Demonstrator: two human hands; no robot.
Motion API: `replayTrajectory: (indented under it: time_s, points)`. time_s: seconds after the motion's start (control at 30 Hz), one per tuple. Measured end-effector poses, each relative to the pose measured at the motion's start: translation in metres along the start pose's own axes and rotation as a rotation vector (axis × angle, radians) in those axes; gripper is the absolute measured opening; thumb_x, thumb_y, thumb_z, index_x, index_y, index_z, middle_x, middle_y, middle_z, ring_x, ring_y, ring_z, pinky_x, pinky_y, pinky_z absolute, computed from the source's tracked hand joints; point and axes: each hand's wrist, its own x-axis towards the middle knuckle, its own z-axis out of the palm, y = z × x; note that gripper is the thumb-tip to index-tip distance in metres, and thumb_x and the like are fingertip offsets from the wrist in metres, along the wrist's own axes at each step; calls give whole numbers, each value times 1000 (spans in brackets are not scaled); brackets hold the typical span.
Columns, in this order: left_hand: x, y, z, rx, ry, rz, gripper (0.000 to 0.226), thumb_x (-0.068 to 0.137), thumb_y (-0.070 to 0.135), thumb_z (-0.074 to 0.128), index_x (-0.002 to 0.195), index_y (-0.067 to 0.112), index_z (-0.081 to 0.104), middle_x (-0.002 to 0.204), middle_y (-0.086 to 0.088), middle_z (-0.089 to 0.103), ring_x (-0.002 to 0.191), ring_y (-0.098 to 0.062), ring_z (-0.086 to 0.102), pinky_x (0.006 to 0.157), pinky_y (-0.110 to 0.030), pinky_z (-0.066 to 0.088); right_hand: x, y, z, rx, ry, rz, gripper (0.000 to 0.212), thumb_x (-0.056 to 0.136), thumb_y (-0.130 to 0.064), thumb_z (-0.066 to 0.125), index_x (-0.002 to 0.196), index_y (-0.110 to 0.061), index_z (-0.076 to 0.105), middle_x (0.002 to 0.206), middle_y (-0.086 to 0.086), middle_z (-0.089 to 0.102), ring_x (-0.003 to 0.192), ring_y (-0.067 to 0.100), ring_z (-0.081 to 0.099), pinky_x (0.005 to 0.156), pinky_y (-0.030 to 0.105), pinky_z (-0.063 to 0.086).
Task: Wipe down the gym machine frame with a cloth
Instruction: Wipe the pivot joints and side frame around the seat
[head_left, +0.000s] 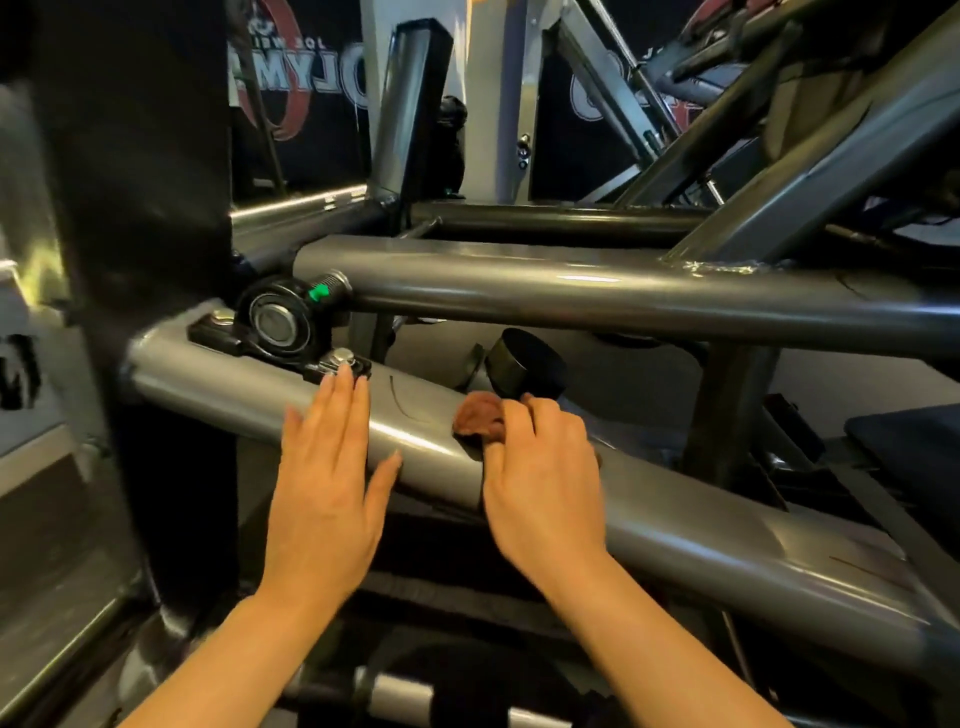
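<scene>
Left hand (327, 467) flat on the grey frame tube (234, 400), fingers straight and together, tips near a bolt (340, 358). Right hand (540, 467) bunching a brown cloth (480, 418) against the tube, fingers clamped round it. Behind, mirrored banner lettering (306, 70) (partly legible: "OLYM").

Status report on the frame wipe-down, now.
Left hand flat on lower frame tube. Right hand grips brown cloth on same tube. Bearing block ahead, left of the cloth.
</scene>
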Motion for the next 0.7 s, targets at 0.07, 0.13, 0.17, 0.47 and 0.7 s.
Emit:
replayTrajectory:
  time_s: [0.07, 0.13, 0.17, 0.47, 0.7]
  points:
    - [0, -1, -1, 12, -9, 3, 63, 98, 35, 35, 149, -2, 26, 157, -16, 23, 148, -25, 17, 123, -37, 4, 23, -27, 11, 0, -71, -80, 35, 97, -29, 37, 122, -14, 55, 120, 8, 53, 107, 29, 48, 87, 37, 40]
    - [0, -3, -3, 14, -16, 2, 64, 97, 35, 37, 149, 0, 24, 158, -14, 20, 148, -23, 16, 123, -35, 4, 45, -47, 19, 17, -180, -142, 35, 100, -29, 37, 129, -15, 51, 126, 9, 49, 112, 29, 44, 93, 39, 40]
    - [0, -3, -4, 20, -24, 9, 64, 96, 34, 37, 150, 1, 24, 158, -13, 19, 148, -22, 16, 123, -34, 4, 54, -52, 22, 27, -220, -166, 36, 100, -29, 36, 131, -16, 49, 128, 9, 48, 114, 29, 43, 95, 39, 39]
    - [-2, -9, -15, -19, -93, 63, 68, 95, 36, 40, 151, 1, 23, 161, -12, 17, 149, -23, 15, 122, -34, 5, 18, -21, -4, 157, -256, -366, 47, 101, -29, 43, 147, -30, 36, 151, -9, 32, 135, 10, 27, 108, 21, 24]
    - [-2, -7, -17, -20, -109, 48, 67, 98, 39, 37, 152, 4, 20, 161, -10, 15, 149, -20, 14, 122, -37, 10, 73, -58, 18, 128, -402, -244, 44, 100, -20, 38, 144, -22, 40, 148, 2, 37, 132, 27, 32, 109, 39, 33]
